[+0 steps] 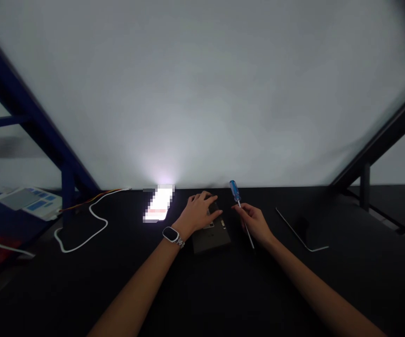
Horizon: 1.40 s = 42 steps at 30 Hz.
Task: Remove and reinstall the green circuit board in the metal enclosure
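Observation:
My left hand lies over the upper part of a flat dark box-like device, its fingers spread across the top and hiding much of it. Small light-coloured parts show on the device beside my fingers. In my right hand is a screwdriver, gripped by its metal shaft. Its blue handle points up and away, and the shaft's tip points back toward me, near the table. The screwdriver is just right of the device, apart from it.
A brightly lit phone-like screen, pixelated, lies left of my left hand. A white cable curls farther left, near a printed sheet. On the right lies a bent metal rod. A pale wall rises behind the black table.

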### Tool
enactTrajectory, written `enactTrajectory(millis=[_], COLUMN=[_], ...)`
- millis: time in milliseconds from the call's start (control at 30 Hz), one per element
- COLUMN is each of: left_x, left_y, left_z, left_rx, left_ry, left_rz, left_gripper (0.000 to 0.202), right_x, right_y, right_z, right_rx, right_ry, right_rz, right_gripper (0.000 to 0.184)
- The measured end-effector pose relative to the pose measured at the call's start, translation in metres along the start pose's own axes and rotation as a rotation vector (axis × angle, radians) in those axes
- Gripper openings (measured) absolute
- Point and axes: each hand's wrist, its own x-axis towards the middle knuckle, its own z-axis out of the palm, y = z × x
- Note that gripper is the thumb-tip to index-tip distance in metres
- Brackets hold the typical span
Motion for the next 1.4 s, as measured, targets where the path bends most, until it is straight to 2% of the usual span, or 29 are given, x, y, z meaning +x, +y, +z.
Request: enactTrajectory(millis=[133,267,467,633,767,933,1133,1267,1400], left_x=[0.006,0.003,-0.010,-0.013,-0.012,-0.010,-0.006,-0.004,-0.004], left_y=[0.007,0.006,0.001,0.003,0.007,0.011,0.010,0.009,0.007], left_z=[0.008,0.012,0.006,0.000,-0.007,-0.009,0.002,0.003,0.002], left_rx=[0.046,0.042,-0.026,-0.069,-0.187,-0.400,-0.686,-0.669,-0.620], left_ry=[0.038,0.050,0.040,0.057,0.155,0.249,0.246,0.266,0.284], left_rz=[-0.085,-0.084,-0.038,-0.022,-0.016,-0.038,-0.083,-0.120,-0.135], left_gripper=[0.073,0.073,0.072,0.062,0.039,0.031,0.038,0.030,0.026], right_x=[0.000,-0.002,-0.002,0.006,0.021,0.047,0.055,0.050,0.050], right_y=[0.004,0.001,-0.009,-0.028,-0.051,-0.073,-0.075,-0.071,-0.070], right_z=[-0.001,-0.003,-0.001,0.002,0.008,0.025,0.045,0.044,0.040], right_rx=[-0.010,-0.005,0.061,0.058,0.005,-0.051,-0.196,-0.320,-0.381], right_ry=[-0.013,-0.005,-0.027,-0.014,-0.005,-0.024,-0.060,-0.073,-0.072], right_rz=[-0.009,0.008,-0.003,-0.114,-0.229,-0.374,-0.509,-0.605,-0.632], right_gripper=[0.042,0.043,0.043,0.043,0.042,0.043,0.038,0.037,0.038])
